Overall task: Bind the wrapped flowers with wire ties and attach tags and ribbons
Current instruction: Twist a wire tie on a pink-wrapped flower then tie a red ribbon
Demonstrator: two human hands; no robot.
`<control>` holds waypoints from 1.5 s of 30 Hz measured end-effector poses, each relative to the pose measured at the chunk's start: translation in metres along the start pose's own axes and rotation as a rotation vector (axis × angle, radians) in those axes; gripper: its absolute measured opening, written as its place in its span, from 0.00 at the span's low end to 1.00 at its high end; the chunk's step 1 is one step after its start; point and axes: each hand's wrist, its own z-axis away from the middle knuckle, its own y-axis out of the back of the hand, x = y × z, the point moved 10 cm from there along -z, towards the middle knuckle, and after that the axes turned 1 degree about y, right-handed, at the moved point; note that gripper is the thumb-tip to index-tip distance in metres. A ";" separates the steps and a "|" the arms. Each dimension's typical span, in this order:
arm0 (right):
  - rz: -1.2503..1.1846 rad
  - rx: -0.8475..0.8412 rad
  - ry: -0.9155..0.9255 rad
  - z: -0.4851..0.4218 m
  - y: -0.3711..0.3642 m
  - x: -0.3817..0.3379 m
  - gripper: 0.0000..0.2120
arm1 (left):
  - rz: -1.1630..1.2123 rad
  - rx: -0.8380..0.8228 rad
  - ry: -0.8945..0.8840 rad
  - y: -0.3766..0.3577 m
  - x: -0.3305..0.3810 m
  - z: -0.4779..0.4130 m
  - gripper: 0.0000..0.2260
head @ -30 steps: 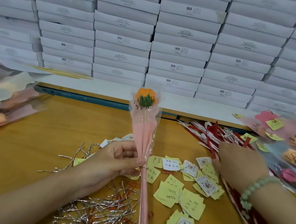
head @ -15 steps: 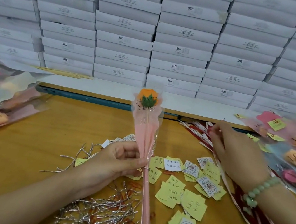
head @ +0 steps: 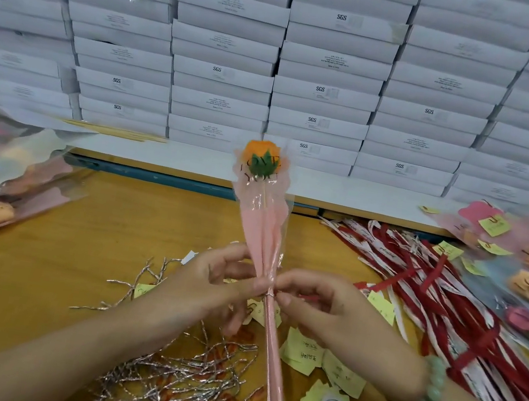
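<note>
pinching a tie at the flower's neck

the left hand (head: 208, 286) curls round the flower (head: 265, 231) where its pink wrap narrows, holding it upright at centre, bloom at 12 o'clock, stem running down to 6. the right hand (head: 325, 309) meets it from 3 o'clock, thumb and fingertip pinching the tie (head: 270, 294) that rings the stem beside the left thumb. loose ties (head: 179, 381) lie on the table (head: 35, 285) at 7 o'clock, tags (head: 327, 366) at 5, ribbons (head: 448, 299) at 3. boxes (head: 328, 71) are stacked at 12.
</note>
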 end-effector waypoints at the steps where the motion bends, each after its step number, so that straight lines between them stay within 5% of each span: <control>1: -0.014 -0.008 -0.014 0.000 0.000 0.001 0.09 | -0.034 0.004 0.006 -0.001 0.000 0.000 0.14; 6: -0.076 -0.018 -0.091 -0.002 0.001 0.013 0.09 | -0.249 0.043 -0.018 -0.001 0.007 0.001 0.11; 20: 0.329 0.069 -0.152 -0.002 0.019 0.028 0.04 | -0.981 0.085 0.035 0.013 0.022 0.002 0.09; 26: 1.210 0.126 -0.349 0.003 0.085 0.040 0.11 | -1.090 0.030 0.046 0.011 0.028 0.002 0.09; 29: 1.407 0.121 -0.439 0.006 0.110 0.047 0.07 | -1.158 0.004 0.025 0.008 0.033 0.003 0.10; 35: 1.408 0.130 -0.385 0.000 0.121 0.055 0.09 | -1.258 -0.020 -0.020 0.009 0.043 0.004 0.03; 38: 1.380 0.174 -0.333 -0.003 0.122 0.053 0.03 | -1.271 -0.013 -0.038 0.011 0.045 0.005 0.03; 45: 1.427 0.268 -0.347 -0.002 0.144 0.055 0.07 | -1.322 -0.004 -0.011 0.013 0.043 0.005 0.07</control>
